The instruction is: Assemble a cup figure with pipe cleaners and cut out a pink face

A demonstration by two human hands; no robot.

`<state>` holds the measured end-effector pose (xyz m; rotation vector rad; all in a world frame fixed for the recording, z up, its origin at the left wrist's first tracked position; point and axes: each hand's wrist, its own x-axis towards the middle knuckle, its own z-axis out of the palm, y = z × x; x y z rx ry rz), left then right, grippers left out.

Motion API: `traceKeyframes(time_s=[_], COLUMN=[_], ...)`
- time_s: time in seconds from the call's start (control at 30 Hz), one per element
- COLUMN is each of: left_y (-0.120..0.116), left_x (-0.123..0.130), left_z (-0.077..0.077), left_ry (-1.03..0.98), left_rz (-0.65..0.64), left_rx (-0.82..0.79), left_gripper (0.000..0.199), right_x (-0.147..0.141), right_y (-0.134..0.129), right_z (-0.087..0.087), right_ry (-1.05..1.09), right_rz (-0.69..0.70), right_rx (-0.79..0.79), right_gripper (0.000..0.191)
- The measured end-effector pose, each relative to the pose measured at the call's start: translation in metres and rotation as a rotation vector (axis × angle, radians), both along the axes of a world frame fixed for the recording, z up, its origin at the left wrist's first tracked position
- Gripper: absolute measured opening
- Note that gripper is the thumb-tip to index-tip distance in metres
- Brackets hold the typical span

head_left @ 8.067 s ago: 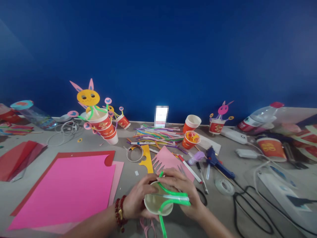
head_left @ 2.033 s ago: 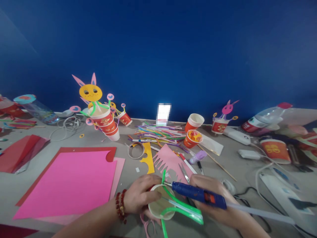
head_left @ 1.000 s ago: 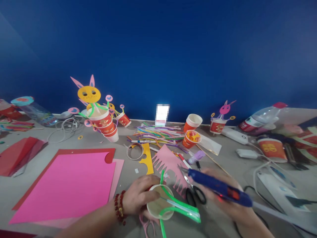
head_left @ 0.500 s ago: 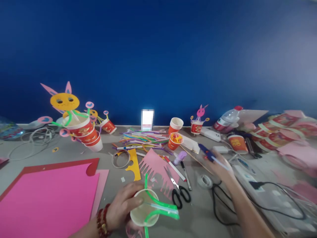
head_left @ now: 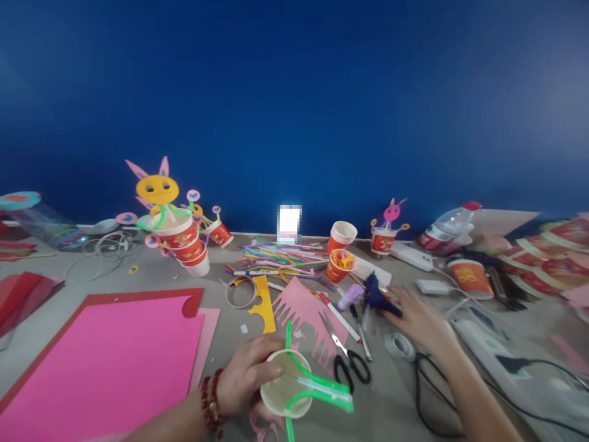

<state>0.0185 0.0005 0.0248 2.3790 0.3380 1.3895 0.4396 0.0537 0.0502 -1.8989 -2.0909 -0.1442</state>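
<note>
My left hand [head_left: 251, 371], with a dark red bead bracelet at the wrist, is closed around a white-lined paper cup [head_left: 280, 396] tilted with its mouth toward me. Green pipe cleaners [head_left: 329, 393] stick out of the cup on several sides, with a pale straw-like strip between two of them. My right hand [head_left: 421, 316] is at a dark blue glue gun [head_left: 377, 293], the handle end between thumb and fingers. The glue gun's nozzle side points away and left. Black-handled scissors [head_left: 350, 365] lie between my hands, partly over cut pink paper [head_left: 301, 304].
Pink sheets [head_left: 129, 356] cover the left front. At the back stand stacked cups with a rabbit face [head_left: 157, 189], a pipe-cleaner pile [head_left: 276, 261] and a cup of orange pieces [head_left: 341, 264]. Tape [head_left: 400, 345], a black cord [head_left: 426, 393] and a power strip [head_left: 501, 362] lie right.
The view has swung left, so things appear farther right. My right hand has moved the glue gun left toward the pens and turned it. My left hand still holds the cup.
</note>
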Motion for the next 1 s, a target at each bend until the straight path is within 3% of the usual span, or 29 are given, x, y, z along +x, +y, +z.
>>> traceKeyframes(time_s=[0.07,0.13,0.23,0.33,0.47,0.7,1.0], left_y=[0.000,-0.001,-0.002,-0.003,-0.003,-0.003,-0.005], left_x=[0.000,0.001,0.002,0.002,0.004,0.006,0.008], left_z=[0.004,0.007,0.010,0.013,0.015,0.004,-0.009], left_ry=[0.009,0.014,0.033,0.050,0.035,-0.040,-0.163], left_rz=[-0.003,-0.015,-0.038,-0.055,-0.080,-0.151,-0.133], left_rx=[0.012,0.015,0.015,0.018,0.014,-0.124,-0.314], left_gripper=[0.059,0.064,0.073,0.073,0.071,0.068,0.073], right_x=[-0.014,-0.039,-0.097,-0.158,-0.206,-0.215,-0.208], right_y=[-0.011,-0.026,-0.044,-0.049,-0.044,-0.049,-0.051], right_z=[0.017,0.034,0.052,0.056,0.047,0.031,0.035], right_ry=[0.083,0.298,0.645,0.874,1.161,1.386,1.259], right_rz=[-0.007,0.029,0.294,0.547,0.710,0.673,0.663], right_rx=[0.060,0.084,-0.052,-0.290,-0.473,-0.449,-0.418], right_gripper=[0.034,0.030,0.019,0.017,0.026,0.023,0.022])
